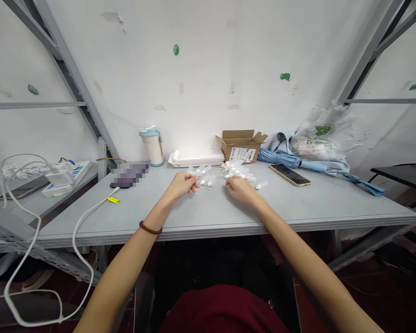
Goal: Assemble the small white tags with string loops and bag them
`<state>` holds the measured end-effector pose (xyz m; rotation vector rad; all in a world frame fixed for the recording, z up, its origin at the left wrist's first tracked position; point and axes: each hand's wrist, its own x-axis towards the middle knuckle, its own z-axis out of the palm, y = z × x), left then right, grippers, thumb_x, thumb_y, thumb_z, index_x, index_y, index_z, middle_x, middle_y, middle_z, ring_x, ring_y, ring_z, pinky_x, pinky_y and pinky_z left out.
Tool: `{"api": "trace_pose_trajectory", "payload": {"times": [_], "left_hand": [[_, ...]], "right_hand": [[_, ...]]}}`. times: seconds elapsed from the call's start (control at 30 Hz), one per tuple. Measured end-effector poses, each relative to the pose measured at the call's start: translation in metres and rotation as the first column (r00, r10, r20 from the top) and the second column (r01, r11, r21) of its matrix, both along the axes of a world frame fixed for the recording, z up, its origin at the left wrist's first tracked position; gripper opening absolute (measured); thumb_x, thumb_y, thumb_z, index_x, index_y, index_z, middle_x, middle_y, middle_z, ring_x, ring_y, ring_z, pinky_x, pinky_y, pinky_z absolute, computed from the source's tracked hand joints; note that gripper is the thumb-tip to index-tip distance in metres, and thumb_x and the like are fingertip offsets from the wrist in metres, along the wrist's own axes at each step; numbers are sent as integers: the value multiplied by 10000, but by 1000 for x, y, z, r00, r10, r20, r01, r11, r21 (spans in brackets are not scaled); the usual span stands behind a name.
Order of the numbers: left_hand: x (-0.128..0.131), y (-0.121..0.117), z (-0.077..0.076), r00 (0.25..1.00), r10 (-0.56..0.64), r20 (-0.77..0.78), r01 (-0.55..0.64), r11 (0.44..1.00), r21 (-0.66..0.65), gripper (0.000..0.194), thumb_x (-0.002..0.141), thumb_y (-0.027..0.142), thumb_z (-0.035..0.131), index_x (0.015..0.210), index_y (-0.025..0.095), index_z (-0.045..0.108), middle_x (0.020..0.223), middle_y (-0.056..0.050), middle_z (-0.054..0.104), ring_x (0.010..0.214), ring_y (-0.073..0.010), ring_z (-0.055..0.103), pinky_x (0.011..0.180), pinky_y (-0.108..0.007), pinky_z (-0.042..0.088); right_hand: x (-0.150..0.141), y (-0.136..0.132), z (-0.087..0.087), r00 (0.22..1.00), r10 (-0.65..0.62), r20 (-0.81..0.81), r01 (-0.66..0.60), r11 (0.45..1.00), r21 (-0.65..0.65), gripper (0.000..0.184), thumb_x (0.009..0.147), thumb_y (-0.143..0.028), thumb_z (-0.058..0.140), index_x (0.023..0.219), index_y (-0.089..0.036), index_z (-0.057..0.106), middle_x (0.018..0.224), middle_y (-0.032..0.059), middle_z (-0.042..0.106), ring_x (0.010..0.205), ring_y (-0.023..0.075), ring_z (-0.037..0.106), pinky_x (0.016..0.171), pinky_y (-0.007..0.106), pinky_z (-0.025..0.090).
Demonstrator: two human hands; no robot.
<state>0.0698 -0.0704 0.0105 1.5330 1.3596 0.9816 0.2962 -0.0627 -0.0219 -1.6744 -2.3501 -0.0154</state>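
Several small clear tube-like plastic pieces with white round ends and thin loops (235,167) lie in a loose heap on the grey table (208,210). My left hand (183,185) is closed in a pinch just left of the heap, above the tabletop; what its fingers hold, if anything, is too small to make out. Curled at the near edge of the heap is my right hand (241,188), its fingertips pressed together and whatever is in them hidden. Two or three of the clear pieces (206,181) lie between the hands.
An opened cardboard box (241,145) and a stack of flat white boxes (197,158) stand behind the heap. Left are a tumbler (152,147) and a phone on a cable (130,175). Right are another phone (289,175), a blue folded umbrella (319,165) and a plastic bag (327,134).
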Motion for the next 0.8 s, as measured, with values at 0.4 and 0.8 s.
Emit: {"api": "trace_pose_trajectory", "payload": {"times": [0.4,0.8], "left_hand": [[0,0,-1,999,-40,-13,40,999,10,197,750,302,601,778,111,642,682,-40,654,530,-95,552,485,-208,392],[0,1,-7,980,-177,-89,177,984,0,260,760,338,608,877,111,659,727,-49,661,567,-109,574,492,-217,399]], "right_hand": [[6,-2,0,990,119,-70,-123,991,-44,437,696,-58,469,1110,-163,563,1162,122,604,1111,288,496,905,402,334],[-12,-5,-1,842,314,-439,-358,934,-17,329,744,-54,468,1037,-115,605,1048,114,663,958,195,601,841,315,444]]}}
